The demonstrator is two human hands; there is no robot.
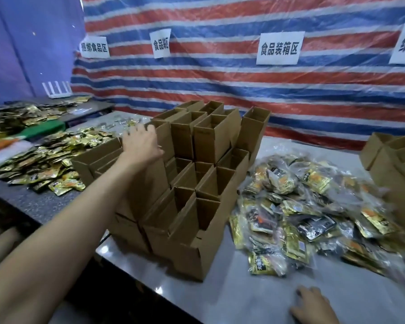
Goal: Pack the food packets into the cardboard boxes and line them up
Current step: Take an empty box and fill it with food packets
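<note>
Open-topped brown cardboard boxes stand stacked in two tiers at the middle of the white table. My left hand reaches across to the upper left box; its fingers go over the box's far rim and the thumb lies on the near side, gripping it. A heap of gold and black food packets in clear plastic bags lies right of the stack. At the table's front edge my right hand rests on the surface, fingers relaxed and holding nothing.
Loose gold packets cover the grey table at left, with more behind. Further cardboard boxes stand at the right edge. A striped tarpaulin with paper signs closes off the back.
</note>
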